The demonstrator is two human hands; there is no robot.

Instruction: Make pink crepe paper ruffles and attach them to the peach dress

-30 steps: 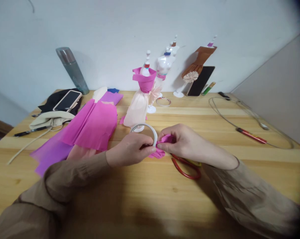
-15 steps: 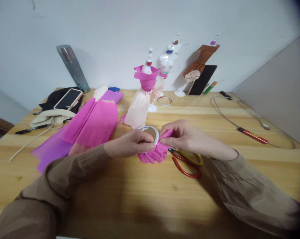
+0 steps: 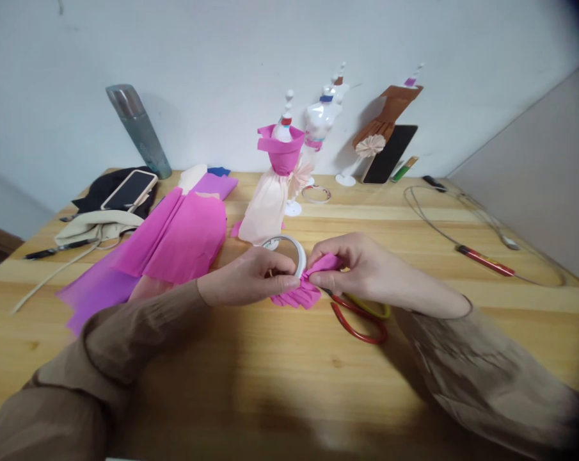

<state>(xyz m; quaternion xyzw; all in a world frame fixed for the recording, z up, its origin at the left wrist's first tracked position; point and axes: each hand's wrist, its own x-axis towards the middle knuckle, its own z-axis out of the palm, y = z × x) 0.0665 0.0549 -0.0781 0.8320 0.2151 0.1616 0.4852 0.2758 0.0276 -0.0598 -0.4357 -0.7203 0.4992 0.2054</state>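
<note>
My left hand (image 3: 251, 276) grips a white roll of tape (image 3: 299, 255), thumb on its near rim and fingers at the ring's opening. Gathered pink crepe paper (image 3: 296, 297) hangs in ruffles under the roll, touching it. Thumb and fingers of my right hand (image 3: 349, 262) pinch the bunched right end of that paper. Below this hand lie scissors (image 3: 359, 326) with red and yellow handles, their blades mostly hidden. Just behind the roll stands a small dress form (image 3: 282, 160) in a pink paper top and pale peach skirt with a pleated rosette.
Pink and purple crepe paper (image 3: 174, 237) lies at left, near a phone (image 3: 130, 190), a pen (image 3: 59, 250) and a tilted bottle (image 3: 140, 131). More dress forms (image 3: 322, 118), one in brown (image 3: 389, 109), stand behind. A cable (image 3: 423, 221) and a red stick-like object (image 3: 485, 260) lie right.
My right hand has turned slightly and drawn the paper's end up and rightward, so more bunched paper shows between its fingers. The ruffle under the roll looks smaller. The roll is tilted a little more upright.
</note>
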